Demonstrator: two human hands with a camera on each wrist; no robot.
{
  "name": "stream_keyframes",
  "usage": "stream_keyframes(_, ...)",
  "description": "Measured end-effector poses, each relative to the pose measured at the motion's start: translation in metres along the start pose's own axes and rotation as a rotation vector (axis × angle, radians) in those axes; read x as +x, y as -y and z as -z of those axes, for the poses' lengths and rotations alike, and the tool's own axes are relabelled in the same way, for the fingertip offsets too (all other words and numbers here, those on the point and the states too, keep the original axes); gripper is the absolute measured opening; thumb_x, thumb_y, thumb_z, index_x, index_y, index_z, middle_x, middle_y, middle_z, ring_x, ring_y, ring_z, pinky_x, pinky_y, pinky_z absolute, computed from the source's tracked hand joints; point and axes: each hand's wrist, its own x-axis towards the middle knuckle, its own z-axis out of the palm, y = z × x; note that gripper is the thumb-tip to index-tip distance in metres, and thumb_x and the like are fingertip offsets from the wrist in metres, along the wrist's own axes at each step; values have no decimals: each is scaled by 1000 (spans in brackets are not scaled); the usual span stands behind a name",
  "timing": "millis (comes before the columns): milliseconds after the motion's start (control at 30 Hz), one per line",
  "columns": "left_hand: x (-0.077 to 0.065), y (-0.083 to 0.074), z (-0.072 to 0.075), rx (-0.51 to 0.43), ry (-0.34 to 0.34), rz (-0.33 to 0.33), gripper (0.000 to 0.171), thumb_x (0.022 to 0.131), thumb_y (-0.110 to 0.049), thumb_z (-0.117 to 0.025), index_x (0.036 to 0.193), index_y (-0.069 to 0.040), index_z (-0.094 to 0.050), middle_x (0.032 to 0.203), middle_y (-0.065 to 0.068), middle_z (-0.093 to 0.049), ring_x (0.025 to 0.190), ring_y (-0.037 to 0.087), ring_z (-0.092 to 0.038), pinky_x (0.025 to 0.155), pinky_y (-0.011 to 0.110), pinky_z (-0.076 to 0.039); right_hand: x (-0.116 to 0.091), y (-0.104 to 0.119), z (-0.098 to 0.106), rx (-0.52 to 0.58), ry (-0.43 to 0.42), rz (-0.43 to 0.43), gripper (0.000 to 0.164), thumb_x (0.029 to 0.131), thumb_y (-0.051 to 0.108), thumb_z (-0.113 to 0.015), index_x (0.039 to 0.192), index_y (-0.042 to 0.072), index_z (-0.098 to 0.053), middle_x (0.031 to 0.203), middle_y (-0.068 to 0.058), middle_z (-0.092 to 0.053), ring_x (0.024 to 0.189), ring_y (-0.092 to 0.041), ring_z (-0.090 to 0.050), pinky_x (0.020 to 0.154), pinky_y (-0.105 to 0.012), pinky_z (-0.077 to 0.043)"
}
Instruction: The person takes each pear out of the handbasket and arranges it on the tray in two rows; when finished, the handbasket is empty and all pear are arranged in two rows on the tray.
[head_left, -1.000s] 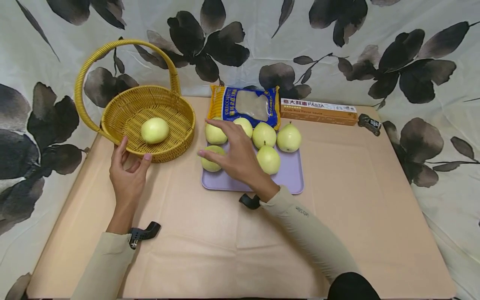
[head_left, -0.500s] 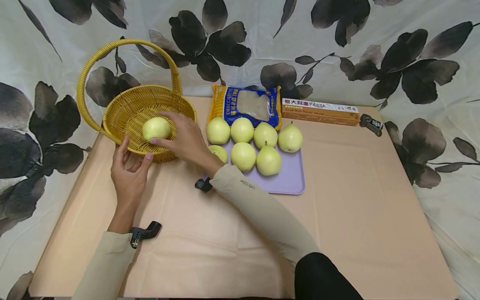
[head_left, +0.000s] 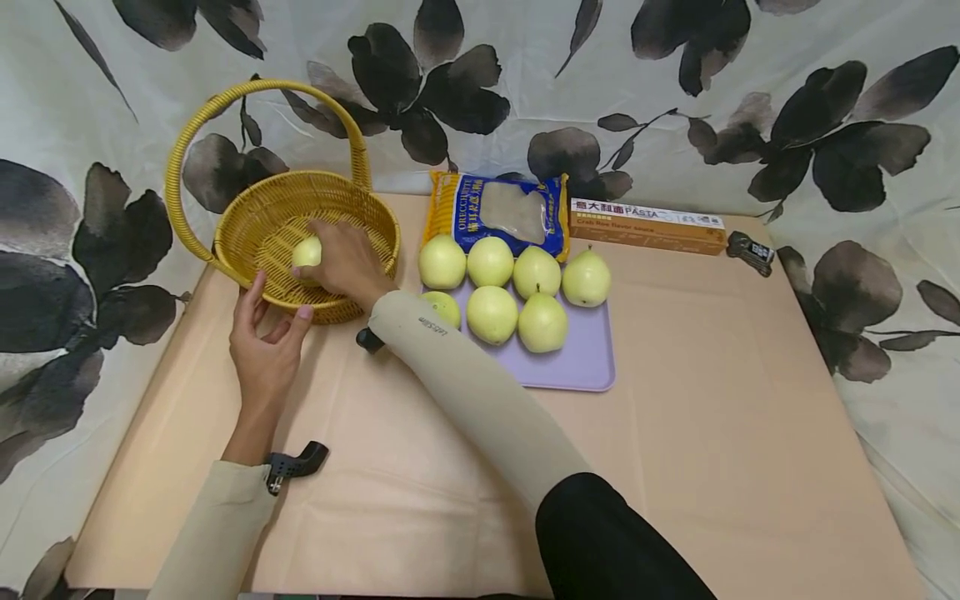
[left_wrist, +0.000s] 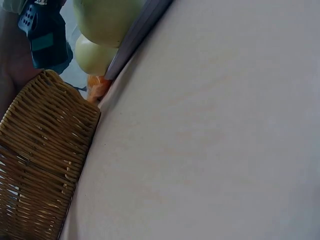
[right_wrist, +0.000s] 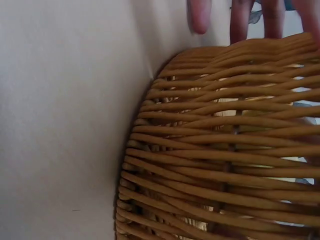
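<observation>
A pale yellow-green pear (head_left: 307, 252) lies in the yellow woven basket (head_left: 375, 242), partly covered by my right hand (head_left: 345, 260). That hand reaches over the basket's right rim and grips the pear, thumb at its near side and fingers behind. My left hand (head_left: 266, 346) touches the near left outside of the basket, index finger up at the rim and thumb spread lower on the wall. Woven basket walls (left_wrist: 47, 150) fill the lower left of the left wrist view. In the right wrist view, left-hand fingertips (right_wrist: 240, 22) show beyond the basket rim.
Right of the basket, several pears (head_left: 492, 315) sit on a purple tray (head_left: 577, 367). Behind them lie a blue and yellow pasta bag (head_left: 498, 212), a long pasta box (head_left: 648, 229) and a small dark packet (head_left: 750, 254). A floral cloth (head_left: 697, 150) hangs at the back.
My right hand has moved left from above the tray into the basket and taken hold of the pear there. The left hand keeps its place at the basket.
</observation>
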Motion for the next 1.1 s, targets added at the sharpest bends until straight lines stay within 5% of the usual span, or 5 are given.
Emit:
stream_keyframes(167,0,1,-2,10,8,-1,74,100,-23,-76,165,-30,-40,170,-3,-36,153,33,-42,114,42,-54,0,-4,-2,11,21,0,73,88,52,-85,152,33,-55,135,9,-65,118,-8,-59,95,-22,-50)
stream_keyframes(367,-1,3,-1,13,11,7,75,100,-23,-76,165,-30,-40,170,-3,-35,154,33,-41,114,43,-54,-11,-7,6,42,-51,84,74,88,50,-86,153,33,-55,140,9,-65,123,-9,-58,99,-23,-48)
stream_keyframes(667,-3,-5,-1,16,6,6,74,99,-23,-76,164,-29,-41,170,-1,-36,154,36,-41,114,42,-54,-61,-20,46,250,-131,174,75,85,44,-91,151,34,-57,144,6,-62,125,-9,-57,99,-25,-47)
stream_keyframes(900,-3,-6,-2,10,4,9,74,99,-21,-76,164,-27,-41,169,-1,-38,154,34,-41,113,39,-54,-110,-61,76,518,-126,278,76,78,32,-97,146,27,-63,145,4,-62,129,-8,-57,104,-23,-53)
stream_keyframes(1100,2,7,-1,23,1,-7,74,99,-22,-77,164,-32,-41,169,-3,-39,153,31,-43,110,31,-55,-154,-109,96,677,-129,334,74,78,16,-98,144,21,-66,146,2,-63,133,-13,-58,99,-36,-62)
